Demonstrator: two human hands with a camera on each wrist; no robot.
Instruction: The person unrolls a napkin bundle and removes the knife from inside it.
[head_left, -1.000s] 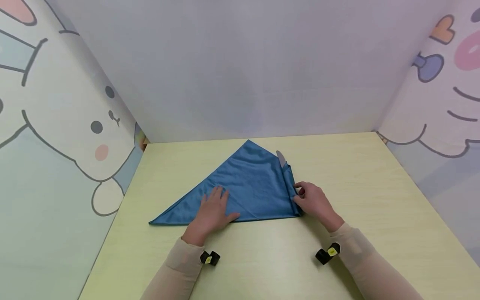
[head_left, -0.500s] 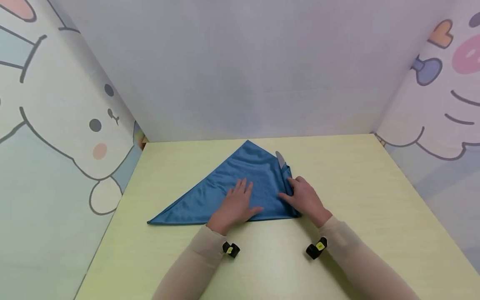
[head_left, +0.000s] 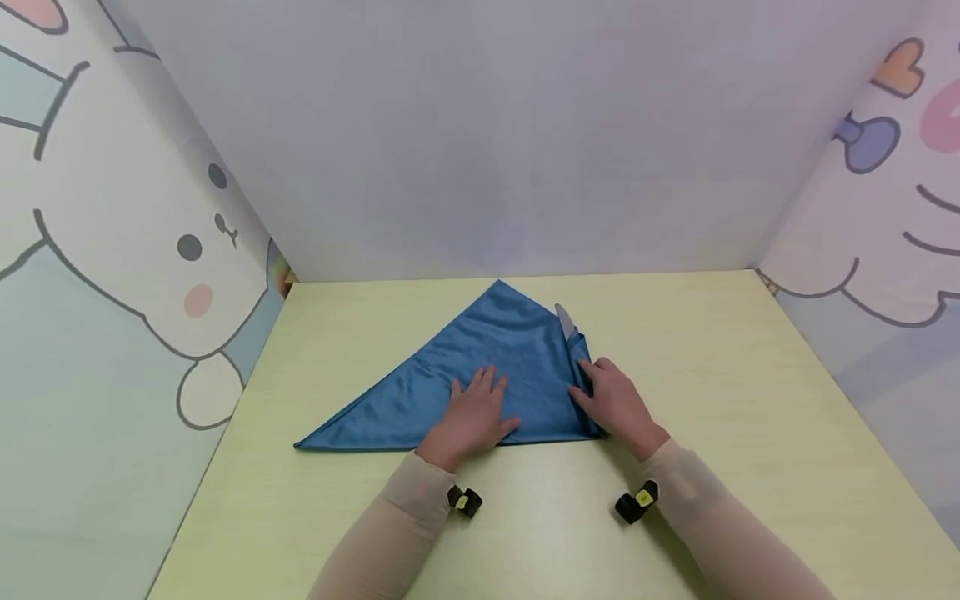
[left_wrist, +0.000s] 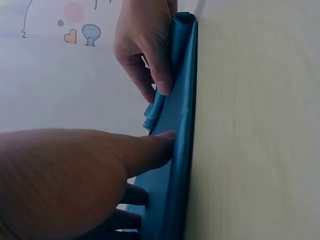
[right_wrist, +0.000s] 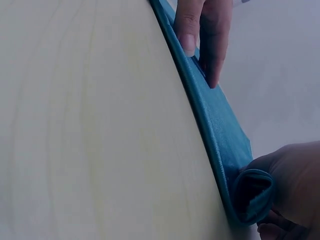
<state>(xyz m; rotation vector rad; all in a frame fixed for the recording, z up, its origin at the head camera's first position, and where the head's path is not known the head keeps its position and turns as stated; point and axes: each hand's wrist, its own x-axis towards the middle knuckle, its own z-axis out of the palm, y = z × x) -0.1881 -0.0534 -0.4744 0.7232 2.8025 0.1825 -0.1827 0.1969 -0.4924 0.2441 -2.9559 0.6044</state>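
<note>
A blue satiny napkin (head_left: 525, 358) lies folded into a triangle, its right end turned into a narrow roll. Out of the far end of that roll pokes a grey, rounded blade (head_left: 565, 319), like a table knife's; the rest is hidden in the cloth. My left hand (head_left: 472, 417) rests on the middle of the napkin near its front edge, fingers spread. My right hand (head_left: 618, 404) holds the roll from the right, with thumb and fingers bent over it. In the right wrist view the near end of the roll (right_wrist: 252, 197) shows as a coiled opening beside my right hand.
The pale wood-grain table (head_left: 712, 358) extends around the napkin. A light grey panel (head_left: 487, 150) rises behind its back edge. Cartoon-printed panels stand at the left (head_left: 112, 250) and right (head_left: 900, 208).
My left hand has slid to the right across the napkin. The right hand has shifted from the roll's outer edge to over it. In the last half second both have barely moved.
</note>
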